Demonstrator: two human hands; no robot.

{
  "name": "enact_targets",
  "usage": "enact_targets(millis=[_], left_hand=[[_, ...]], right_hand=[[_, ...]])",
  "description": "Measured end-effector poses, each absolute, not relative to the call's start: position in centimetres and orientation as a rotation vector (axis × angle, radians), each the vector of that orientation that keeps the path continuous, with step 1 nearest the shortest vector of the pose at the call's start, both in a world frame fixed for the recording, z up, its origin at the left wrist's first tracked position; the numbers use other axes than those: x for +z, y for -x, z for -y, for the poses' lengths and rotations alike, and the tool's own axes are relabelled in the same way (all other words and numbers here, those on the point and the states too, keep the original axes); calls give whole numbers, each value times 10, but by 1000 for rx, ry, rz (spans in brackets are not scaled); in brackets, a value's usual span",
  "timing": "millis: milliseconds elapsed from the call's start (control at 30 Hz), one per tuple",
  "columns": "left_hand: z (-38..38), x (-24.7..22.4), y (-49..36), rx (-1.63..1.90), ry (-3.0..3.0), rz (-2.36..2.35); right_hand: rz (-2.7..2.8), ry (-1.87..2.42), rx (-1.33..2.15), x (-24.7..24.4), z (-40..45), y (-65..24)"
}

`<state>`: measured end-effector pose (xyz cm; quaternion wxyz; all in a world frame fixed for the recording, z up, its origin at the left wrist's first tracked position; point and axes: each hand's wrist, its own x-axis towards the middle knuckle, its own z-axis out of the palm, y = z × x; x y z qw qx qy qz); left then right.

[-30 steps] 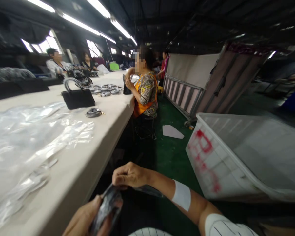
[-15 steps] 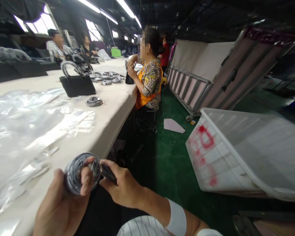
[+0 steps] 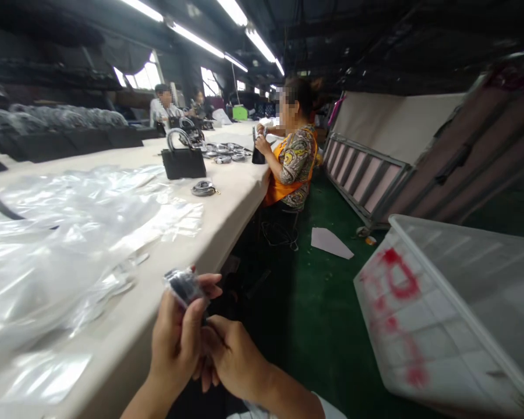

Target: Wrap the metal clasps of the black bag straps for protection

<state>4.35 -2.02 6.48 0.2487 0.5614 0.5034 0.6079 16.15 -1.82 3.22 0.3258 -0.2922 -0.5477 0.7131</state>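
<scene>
My left hand is closed around a coiled strap, dark and wrapped in shiny clear film, seen edge-on in front of the table's edge. Just below it, my right hand presses up against the left, its fingers closed on the lower part of the strap. What lies between the fingers is partly hidden. Farther along the table rests another coiled strap with a gold clip. Behind that stands a black handbag with film-wrapped handles.
Clear plastic bags spread over the pale table. Several straps lie in a pile near a co-worker seated at the table's side. Rows of black handbags stand at far left. A white bin is on my right.
Both hands have come together, the left turning the coil from face-on to edge-on. The right hand has moved in underneath. The view has swung left and tilted up slightly.
</scene>
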Motion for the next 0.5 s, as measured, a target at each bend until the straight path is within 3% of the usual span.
enact_targets(millis=[133, 367, 500], left_hand=[[24, 53, -28, 1399, -1841, -1416], [26, 59, -13, 1373, -1881, -1434], [25, 53, -12, 1178, -2091, -1461]], right_hand=[[1327, 773, 1995, 44, 20, -177], [1326, 825, 1855, 70, 23, -202], [1171, 707, 1978, 75, 20, -202]])
